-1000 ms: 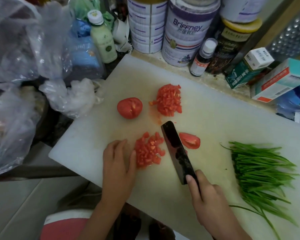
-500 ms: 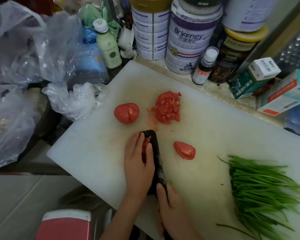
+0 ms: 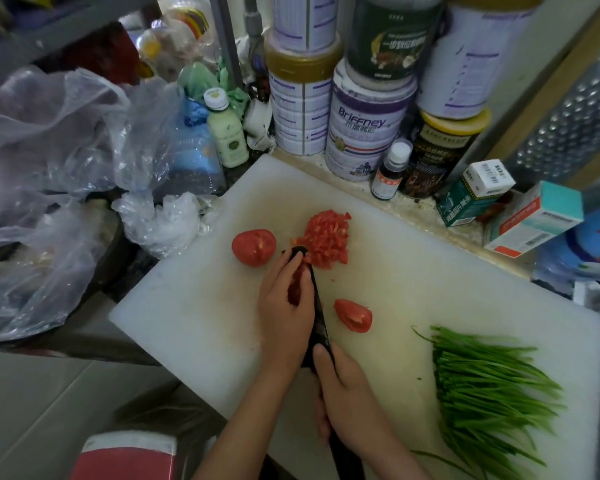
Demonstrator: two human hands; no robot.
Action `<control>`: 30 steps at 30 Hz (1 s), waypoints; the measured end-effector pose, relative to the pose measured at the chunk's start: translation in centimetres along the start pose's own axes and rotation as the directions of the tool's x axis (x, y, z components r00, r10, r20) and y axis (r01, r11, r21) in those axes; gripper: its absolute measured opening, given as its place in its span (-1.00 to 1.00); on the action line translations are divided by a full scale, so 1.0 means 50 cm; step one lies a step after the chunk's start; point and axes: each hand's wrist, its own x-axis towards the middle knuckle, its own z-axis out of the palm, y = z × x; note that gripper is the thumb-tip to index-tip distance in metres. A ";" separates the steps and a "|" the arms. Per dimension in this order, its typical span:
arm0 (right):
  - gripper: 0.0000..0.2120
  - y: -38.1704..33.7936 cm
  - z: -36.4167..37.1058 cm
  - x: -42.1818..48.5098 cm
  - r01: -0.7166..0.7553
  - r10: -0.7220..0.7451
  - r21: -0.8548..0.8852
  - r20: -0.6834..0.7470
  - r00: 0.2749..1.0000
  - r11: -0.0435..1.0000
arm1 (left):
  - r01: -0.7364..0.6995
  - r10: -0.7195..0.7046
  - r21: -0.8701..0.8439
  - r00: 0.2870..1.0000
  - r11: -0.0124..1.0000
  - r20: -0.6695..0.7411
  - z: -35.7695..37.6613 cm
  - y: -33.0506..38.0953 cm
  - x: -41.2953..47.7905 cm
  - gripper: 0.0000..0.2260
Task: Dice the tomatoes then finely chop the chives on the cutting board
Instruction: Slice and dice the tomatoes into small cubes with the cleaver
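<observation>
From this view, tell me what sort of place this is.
Likely a crowded home kitchen counter: a cutting board bearing diced tomato and chives, a knife in hand, and tins and bottles packed behind it.

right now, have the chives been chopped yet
No, the chives lie as whole long stalks in a bundle on the cutting board, off to the side of the knife.
</observation>
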 end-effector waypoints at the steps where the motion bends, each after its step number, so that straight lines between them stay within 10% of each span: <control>1: -0.79 -0.019 -0.010 0.001 -0.015 0.015 0.016 0.014 1.000 1.000 | -0.011 0.011 0.007 1.000 1.000 0.017 0.003 0.011 0.012 -0.64; 23: -0.77 -0.109 -0.111 0.119 -0.164 0.158 0.013 -0.370 0.916 0.986 | -0.418 0.343 0.142 0.863 0.898 0.370 0.146 -0.077 0.239 -0.66; 30: -0.82 -0.107 -0.121 0.066 -0.172 0.174 0.035 -0.346 0.922 0.984 | -0.346 0.277 0.084 0.855 0.935 0.437 0.061 -0.010 0.223 -0.57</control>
